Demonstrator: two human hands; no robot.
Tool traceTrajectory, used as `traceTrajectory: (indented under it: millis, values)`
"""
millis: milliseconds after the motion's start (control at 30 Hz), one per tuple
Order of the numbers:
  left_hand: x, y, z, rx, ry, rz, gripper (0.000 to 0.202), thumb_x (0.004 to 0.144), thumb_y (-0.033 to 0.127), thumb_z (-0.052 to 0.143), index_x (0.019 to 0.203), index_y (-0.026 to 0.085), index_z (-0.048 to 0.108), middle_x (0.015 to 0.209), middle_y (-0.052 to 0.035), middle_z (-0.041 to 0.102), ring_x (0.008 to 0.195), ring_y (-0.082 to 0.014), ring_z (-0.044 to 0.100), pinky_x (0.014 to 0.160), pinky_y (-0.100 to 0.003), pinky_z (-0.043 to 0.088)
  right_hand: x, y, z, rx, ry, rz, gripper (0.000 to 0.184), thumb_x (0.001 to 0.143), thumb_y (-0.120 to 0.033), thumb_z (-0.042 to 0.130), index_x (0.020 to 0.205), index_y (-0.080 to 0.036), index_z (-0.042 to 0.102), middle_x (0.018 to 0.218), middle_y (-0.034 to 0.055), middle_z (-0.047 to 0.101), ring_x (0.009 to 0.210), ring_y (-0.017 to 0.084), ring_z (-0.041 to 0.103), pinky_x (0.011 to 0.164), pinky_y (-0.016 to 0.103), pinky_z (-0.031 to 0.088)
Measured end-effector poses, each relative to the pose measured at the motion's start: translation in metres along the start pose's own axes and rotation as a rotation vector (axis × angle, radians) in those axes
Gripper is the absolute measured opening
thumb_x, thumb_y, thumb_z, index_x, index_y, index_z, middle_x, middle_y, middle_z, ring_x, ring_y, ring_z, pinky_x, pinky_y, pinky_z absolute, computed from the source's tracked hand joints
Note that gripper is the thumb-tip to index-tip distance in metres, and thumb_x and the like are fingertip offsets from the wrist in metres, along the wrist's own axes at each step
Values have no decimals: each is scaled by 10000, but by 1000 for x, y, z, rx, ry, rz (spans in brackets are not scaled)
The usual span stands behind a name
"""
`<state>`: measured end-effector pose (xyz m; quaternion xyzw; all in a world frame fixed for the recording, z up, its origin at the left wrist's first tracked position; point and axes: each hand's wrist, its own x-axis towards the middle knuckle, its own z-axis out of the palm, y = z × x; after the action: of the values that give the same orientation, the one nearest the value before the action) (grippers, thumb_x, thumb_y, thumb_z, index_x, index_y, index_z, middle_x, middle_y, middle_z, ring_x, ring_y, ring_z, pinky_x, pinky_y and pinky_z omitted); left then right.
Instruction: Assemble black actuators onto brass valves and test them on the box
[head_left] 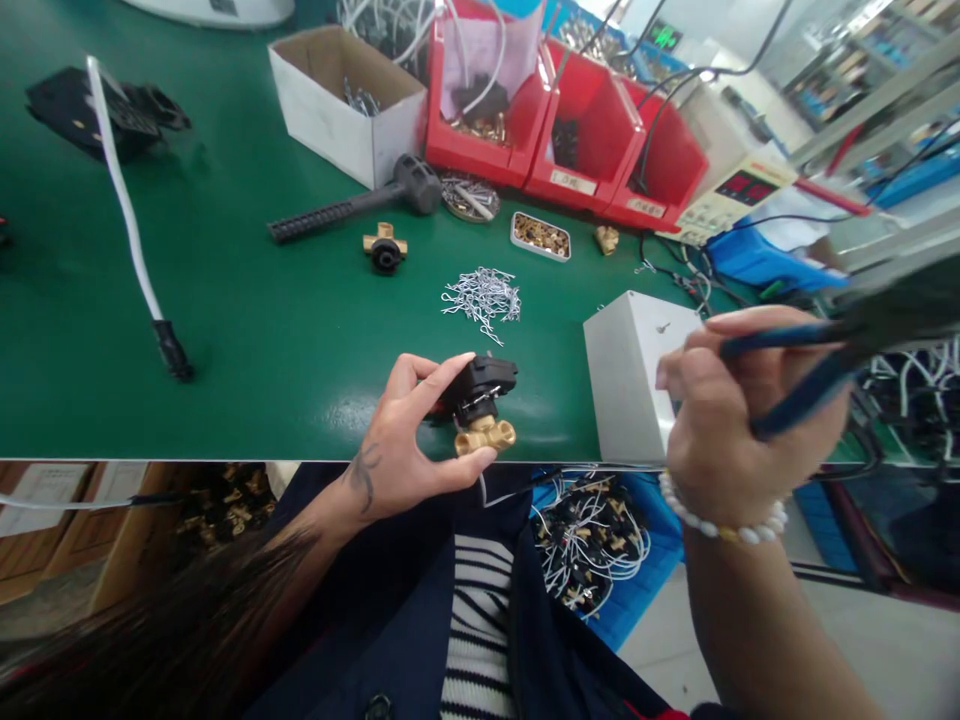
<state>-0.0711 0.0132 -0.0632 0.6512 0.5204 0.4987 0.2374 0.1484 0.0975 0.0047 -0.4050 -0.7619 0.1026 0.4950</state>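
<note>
My left hand (409,435) pinches a small valve part (482,405) over the front edge of the green table (247,330); the part has a black plastic top and a brass fitting below. My right hand (739,400), with a white bead bracelet on the wrist, is closed round the blue handles of a pair of pliers (814,370) to the right of the part. The pliers' jaws point away to the right and are blurred. A pile of small metal clips (484,295) lies on the table just beyond the part.
A white box (634,375) stands between my hands. Further back lie a black mallet (360,205), a brass-and-black fitting (385,248), a tray of brass parts (540,235), a cardboard box (341,100) and red bins (570,130). A blue crate of wired parts (592,535) sits below the table.
</note>
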Motion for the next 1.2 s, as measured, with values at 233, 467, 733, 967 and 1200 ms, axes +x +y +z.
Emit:
traceTrajectory:
  millis: [233, 467, 733, 967, 1200]
  values:
    - [0, 0, 0, -5, -11, -26, 725, 760, 321, 749, 1419, 154, 499, 1091, -70, 479, 1009, -184, 532, 843, -352, 617, -2, -1, -1, -157, -644, -110, 143, 895, -190, 554, 1025, -225, 602, 836, 31, 608, 698, 170, 581, 628, 318, 489]
    - [0, 1, -1, 12, -16, -21, 715, 758, 311, 746, 1414, 162, 504, 1091, -70, 484, 997, -184, 537, 828, -341, 618, -15, 1, 5, -1, -171, -61, 198, 900, -144, 526, 1058, -263, 538, 865, 15, 564, 669, 155, 551, 611, 303, 468]
    - [0, 2, 1, 34, -21, -6, 721, 759, 344, 743, 1408, 134, 511, 1082, -76, 494, 1002, -191, 542, 845, -348, 604, -2, -11, 4, 99, -500, 91, 178, 924, -248, 618, 1087, -213, 553, 918, 16, 638, 780, 137, 615, 714, 280, 518]
    - [0, 2, 5, 86, 10, 79, 665, 759, 359, 736, 1367, 187, 531, 1107, -92, 569, 993, -220, 591, 845, -383, 595, -4, -25, 28, 229, -668, -65, 142, 925, -145, 545, 1049, -208, 575, 984, 24, 662, 852, 126, 621, 766, 269, 517]
    - [0, 1, 7, 88, -8, 74, 599, 737, 383, 744, 1270, 158, 589, 1101, -104, 580, 1022, -240, 588, 870, -394, 587, -2, -39, 23, 84, -670, -11, 158, 919, -161, 567, 1071, -202, 587, 959, 24, 666, 842, 143, 635, 748, 277, 518]
